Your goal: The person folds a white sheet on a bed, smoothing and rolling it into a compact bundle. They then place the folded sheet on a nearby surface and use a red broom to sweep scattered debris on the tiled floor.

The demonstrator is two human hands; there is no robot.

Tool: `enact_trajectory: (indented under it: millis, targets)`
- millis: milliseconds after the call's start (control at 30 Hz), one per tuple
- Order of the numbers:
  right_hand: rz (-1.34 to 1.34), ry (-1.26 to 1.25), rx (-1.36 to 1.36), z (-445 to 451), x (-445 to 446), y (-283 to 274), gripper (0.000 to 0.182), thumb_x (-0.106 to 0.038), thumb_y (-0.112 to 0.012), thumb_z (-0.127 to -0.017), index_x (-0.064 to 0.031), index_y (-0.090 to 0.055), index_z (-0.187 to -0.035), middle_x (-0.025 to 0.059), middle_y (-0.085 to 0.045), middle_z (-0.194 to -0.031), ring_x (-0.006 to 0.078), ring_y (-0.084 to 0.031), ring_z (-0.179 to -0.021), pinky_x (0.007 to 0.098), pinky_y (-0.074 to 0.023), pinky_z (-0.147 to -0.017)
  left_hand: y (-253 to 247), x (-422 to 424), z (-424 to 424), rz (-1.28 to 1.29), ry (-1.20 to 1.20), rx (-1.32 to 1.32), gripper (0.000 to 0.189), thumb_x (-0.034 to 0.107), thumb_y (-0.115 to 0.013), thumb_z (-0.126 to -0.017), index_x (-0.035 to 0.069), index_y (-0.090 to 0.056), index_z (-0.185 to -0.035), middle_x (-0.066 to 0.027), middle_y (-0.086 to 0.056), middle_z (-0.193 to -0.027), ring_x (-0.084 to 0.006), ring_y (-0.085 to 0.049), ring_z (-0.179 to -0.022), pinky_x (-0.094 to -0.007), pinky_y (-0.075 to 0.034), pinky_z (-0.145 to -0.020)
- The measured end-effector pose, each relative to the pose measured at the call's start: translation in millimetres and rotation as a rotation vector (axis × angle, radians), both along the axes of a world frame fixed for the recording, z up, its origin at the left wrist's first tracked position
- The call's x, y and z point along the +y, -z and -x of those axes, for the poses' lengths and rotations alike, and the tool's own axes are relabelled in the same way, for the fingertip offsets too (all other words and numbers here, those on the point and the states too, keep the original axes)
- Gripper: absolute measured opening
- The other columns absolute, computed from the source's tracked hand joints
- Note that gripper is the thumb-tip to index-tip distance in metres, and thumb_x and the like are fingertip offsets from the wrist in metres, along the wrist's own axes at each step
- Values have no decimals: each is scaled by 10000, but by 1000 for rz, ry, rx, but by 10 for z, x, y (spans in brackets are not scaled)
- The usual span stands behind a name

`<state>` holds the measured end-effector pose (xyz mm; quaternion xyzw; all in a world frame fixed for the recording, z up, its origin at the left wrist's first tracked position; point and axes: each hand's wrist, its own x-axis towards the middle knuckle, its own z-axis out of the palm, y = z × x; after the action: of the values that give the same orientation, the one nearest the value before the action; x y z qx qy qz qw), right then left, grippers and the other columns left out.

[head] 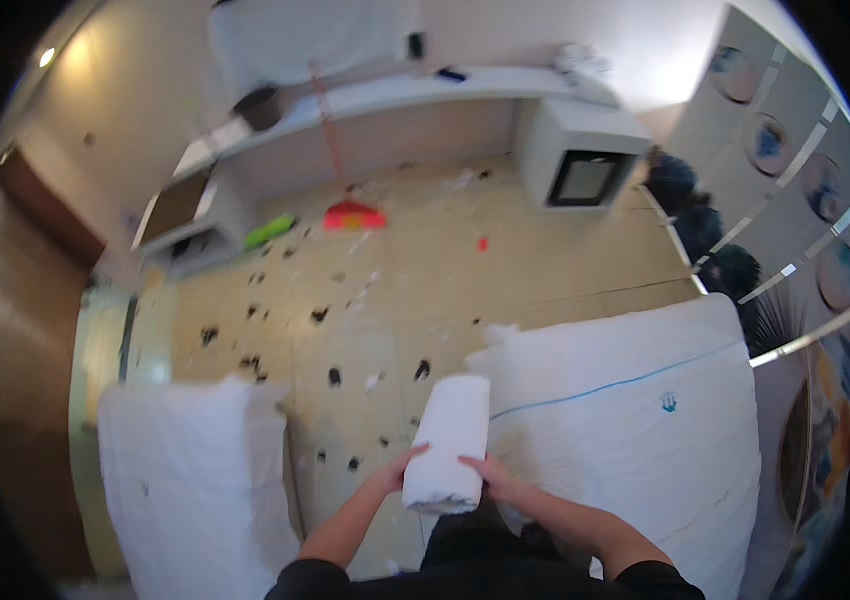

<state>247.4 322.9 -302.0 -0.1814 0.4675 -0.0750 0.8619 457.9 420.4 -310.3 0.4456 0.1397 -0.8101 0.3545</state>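
A thick white cloth roll [449, 435], possibly a rolled towel, is held out in front of my body between both hands. My left hand [397, 469] grips its left side, and my right hand [492, 478] grips the right side near the lower end. The fingers lie partly under the roll and are hidden. To the right of the roll is a bed with a white cover [635, 450] that bears a blue stripe and a small printed mark. On the left stands a second white-covered bed [192, 480].
Dark scraps [320, 315] and pale bits litter the tiled floor [545, 262]. A red dustpan [354, 216] and a green brush head [270, 231] are near the long wall desk [425, 90]. At the far right is a small cabinet [545, 154]; a brown door [27, 360] is at left.
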Motion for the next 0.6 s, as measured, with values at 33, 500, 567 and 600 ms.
enact_trajectory:
  millis: [33,500,567,600]
  targets:
    - [22,-69,8,-112,44,-183,547,-127,-716,-844,-21,-460,-1315,137,-592,-1220,289,-602,-1082,446,-513,-916,-34,138,-36,42,-120,40,749,510,-596,-885,-6,-413,-1396,-177,-565,-1310,-298,-572,-1174,-419,-439,-1033]
    - [57,74,-106,473,-853,-596,684,-411,-597,-892,-12,-365,-1396,184,-529,-1302,327,-525,-1187,482,-446,-1000,-703,-741,422,278,-79,32,688,258,-657,-780,-23,-431,-1365,-170,-579,-1270,-279,-595,-1118,-410,-469,-986]
    - [-193,296,-370,497,-1295,-495,736,-521,-518,-914,-19,-345,-1424,184,-521,-1330,340,-515,-1204,501,-418,-1033,-747,-976,408,316,0,-58,691,229,-669,-763,-15,-436,-1366,-156,-583,-1265,-266,-587,-1129,-407,-465,-987]
    - [-171,308,-383,475,-1446,-432,740,-531,-506,-919,-30,-336,-1437,183,-500,-1359,339,-504,-1218,484,-413,-1041,-771,-1096,413,329,37,-93,694,215,-675,-754,-10,-439,-1367,-150,-585,-1263,-260,-583,-1135,-405,-463,-987]
